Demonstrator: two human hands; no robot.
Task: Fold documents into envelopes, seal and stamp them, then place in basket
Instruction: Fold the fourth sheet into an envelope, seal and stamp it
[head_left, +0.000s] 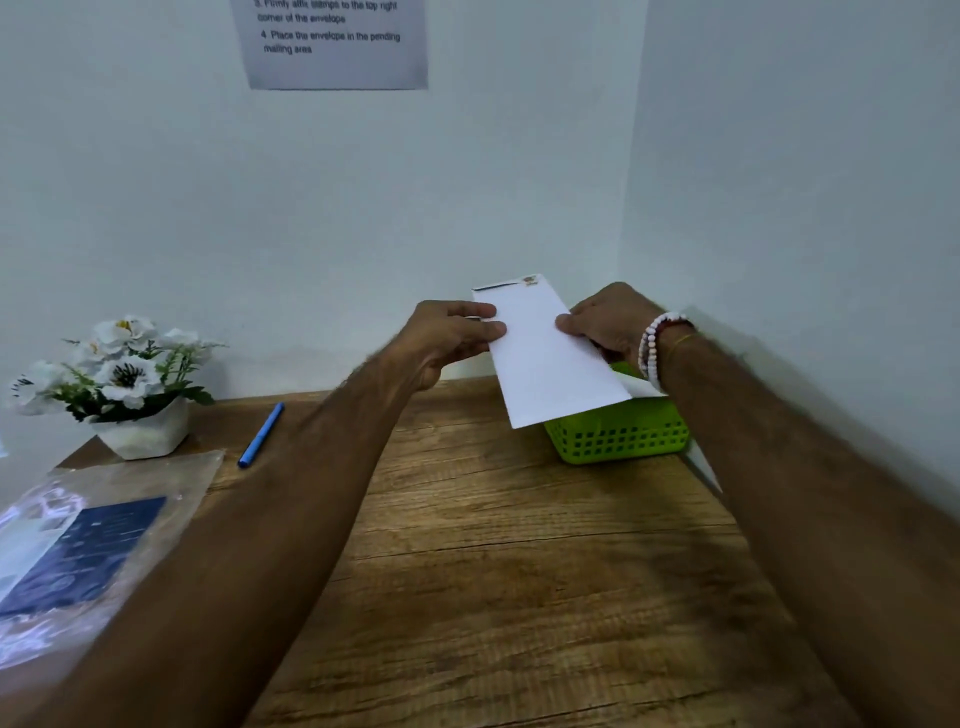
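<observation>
Two white walls (156, 208); wood desk (493, 571); envelope (545, 358) held over green basket (623, 436), R corner.

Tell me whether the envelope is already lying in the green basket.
No, the left hand and right hand both hold the envelope up in the air by the green basket.

A printed notice (337, 44) hangs on the wall high above the fingers (480, 329). Far to their left, at the bench's (519, 545) back edge, stands a white pot (143, 434) of white artificial flowers (124, 371). A blue pen (261, 435) lies slantwise between pot and fingers, lower down. Nearer the viewer, well left of and below the fingers, lies a clear plastic packet (93, 545) holding a dark blue sheet.
</observation>
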